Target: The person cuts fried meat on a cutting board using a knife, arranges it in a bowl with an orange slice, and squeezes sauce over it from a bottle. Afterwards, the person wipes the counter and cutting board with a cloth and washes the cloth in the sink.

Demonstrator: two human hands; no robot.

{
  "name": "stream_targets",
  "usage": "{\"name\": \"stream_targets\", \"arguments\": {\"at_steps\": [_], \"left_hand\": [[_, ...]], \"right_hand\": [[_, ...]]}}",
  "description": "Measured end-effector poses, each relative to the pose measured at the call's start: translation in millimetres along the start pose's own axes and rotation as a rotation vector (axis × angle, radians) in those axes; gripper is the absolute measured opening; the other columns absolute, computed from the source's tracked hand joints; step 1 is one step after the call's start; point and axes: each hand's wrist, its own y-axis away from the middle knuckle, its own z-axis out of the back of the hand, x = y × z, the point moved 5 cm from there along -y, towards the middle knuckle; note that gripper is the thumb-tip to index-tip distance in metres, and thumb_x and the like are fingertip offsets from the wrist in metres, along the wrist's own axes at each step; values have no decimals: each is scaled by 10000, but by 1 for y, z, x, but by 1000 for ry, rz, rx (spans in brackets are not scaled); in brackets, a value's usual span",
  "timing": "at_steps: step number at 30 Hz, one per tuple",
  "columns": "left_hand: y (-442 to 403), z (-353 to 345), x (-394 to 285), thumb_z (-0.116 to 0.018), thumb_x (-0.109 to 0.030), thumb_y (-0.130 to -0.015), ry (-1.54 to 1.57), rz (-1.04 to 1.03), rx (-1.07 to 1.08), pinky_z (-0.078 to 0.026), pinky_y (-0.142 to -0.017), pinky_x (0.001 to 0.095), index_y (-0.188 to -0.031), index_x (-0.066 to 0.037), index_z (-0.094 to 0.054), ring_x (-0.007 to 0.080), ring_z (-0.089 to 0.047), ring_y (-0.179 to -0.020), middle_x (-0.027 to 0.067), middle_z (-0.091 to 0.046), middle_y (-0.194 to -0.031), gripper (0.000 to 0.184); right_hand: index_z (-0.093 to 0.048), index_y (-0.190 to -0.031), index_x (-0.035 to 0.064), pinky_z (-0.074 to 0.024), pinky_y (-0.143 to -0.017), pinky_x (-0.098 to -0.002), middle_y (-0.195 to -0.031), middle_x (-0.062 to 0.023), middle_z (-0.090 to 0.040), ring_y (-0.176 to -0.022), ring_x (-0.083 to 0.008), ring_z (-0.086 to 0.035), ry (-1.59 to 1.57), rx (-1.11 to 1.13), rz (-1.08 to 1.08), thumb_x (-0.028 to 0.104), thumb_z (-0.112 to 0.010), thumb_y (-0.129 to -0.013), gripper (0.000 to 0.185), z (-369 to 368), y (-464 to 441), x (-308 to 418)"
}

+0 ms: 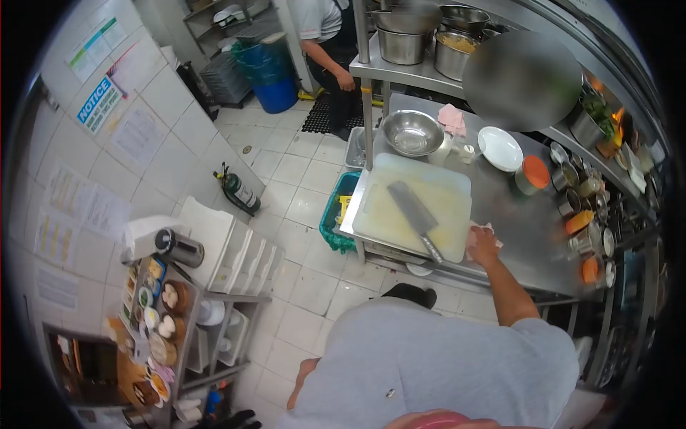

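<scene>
My right hand (484,245) is on the steel counter, its fingers closed around a pale pink cloth (472,245) just right of the cutting board. On the pale, stained cutting board (379,214) lies a cleaver (412,206) with its handle toward the near edge; no hand touches it. Of my left arm, only a bit of skin shows beside the grey shirt, and the left hand is out of sight.
The steel counter (529,261) carries a metal bowl (413,133), a white plate (500,149), a red-topped container (532,175) and several sauce containers. A green-lined bin (334,218) stands left of it. Another person (329,57) stands beyond the counter. Flames rise at the far right.
</scene>
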Motion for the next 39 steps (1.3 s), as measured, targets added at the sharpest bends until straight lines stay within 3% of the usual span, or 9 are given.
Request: {"name": "stream_targets", "arguments": {"at_steps": [6, 9, 13, 22, 27, 31, 32, 35, 39], "left_hand": [[-48, 96, 90, -686, -126, -1020, 1289, 972, -347, -561, -578, 426, -1191, 38, -619, 322, -701, -753, 187, -677, -959, 246], [-123, 144, 102, -652, -151, -1048, 1291, 703, -380, -556, -549, 389, -1242, 68, -593, 311, -701, -733, 229, -696, -1055, 298], [-217, 199, 57, -667, -172, -1041, 1193, 590, -271, -587, -585, 353, -1294, 53, -628, 270, -726, -753, 189, -716, -1058, 340], [-331, 296, -46, -743, -209, -1033, 897, 235, 27, -616, -678, 334, -1282, -29, -717, 219, -772, -811, 97, -755, -1036, 308], [-360, 384, -25, -667, -217, -1071, 1100, 378, -127, -621, -729, 348, -1183, -55, -704, 212, -755, -816, 104, -748, -1019, 201], [-391, 511, -35, -632, -223, -1088, 1404, 239, -486, -615, -735, 381, -1123, -100, -606, 201, -722, -840, 70, -699, -953, 131], [-409, 554, -30, -638, -214, -1102, 1541, -53, -536, -611, -733, 374, -1215, -98, -569, 198, -713, -832, 63, -697, -962, 176], [-388, 715, -108, -655, -175, -1110, 1404, -319, -911, -601, -840, 379, -1731, -17, -143, 219, -702, -930, 137, -727, -1125, 820], [-401, 840, -150, -605, -199, -1143, 1335, -570, -996, -600, -929, 422, -1763, -27, 92, 290, -707, -1039, 240, -702, -1285, 949]], "right_hand": [[-695, -1331, 101, -532, -1063, -518, -1282, -177, -723, -1283, -432, -647, -349, 87, -268, 140, -759, -864, 473, -26, -31, -42], [-692, -1326, 99, -548, -1045, -508, -1310, -199, -716, -1207, -462, -671, -336, -276, 44, 102, -733, -881, 447, 11, -21, 22], [-659, -1402, 104, -497, -1127, -515, -1463, -242, -631, -1341, -462, -605, -339, -134, 409, 139, -711, -952, 454, -9, -5, 129], [-573, -1578, 136, -341, -1220, -648, -1611, -251, -479, -1528, -507, -394, -70, -110, 284, 213, -724, -967, 634, -41, 21, 210], [-534, -1615, 115, -320, -1230, -652, -1653, -277, -436, -1535, -541, -371, -71, 20, 301, 234, -745, -969, 690, -34, 5, 213], [-507, -1625, 90, -335, -1221, -632, -1648, -306, -419, -1524, -533, -391, -64, -132, 161, 257, -831, -894, 817, 5, 28, 228], [-554, -1536, 68, -364, -1186, -620, -1571, -299, -462, -1470, -488, -458, -91, -226, 92, 248, -829, -853, 758, 11, 35, 224], [-591, -1380, 32, -420, -1114, -592, -1434, -242, -549, -1333, -446, -545, -177, -59, -242, 245, -819, -830, 632, -7, 47, 189], [-603, -1233, 16, -526, -965, -539, -1120, -170, -672, -1121, -410, -646, -148, -10, -203, 225, -838, -802, 533, -38, 52, 169]]}}
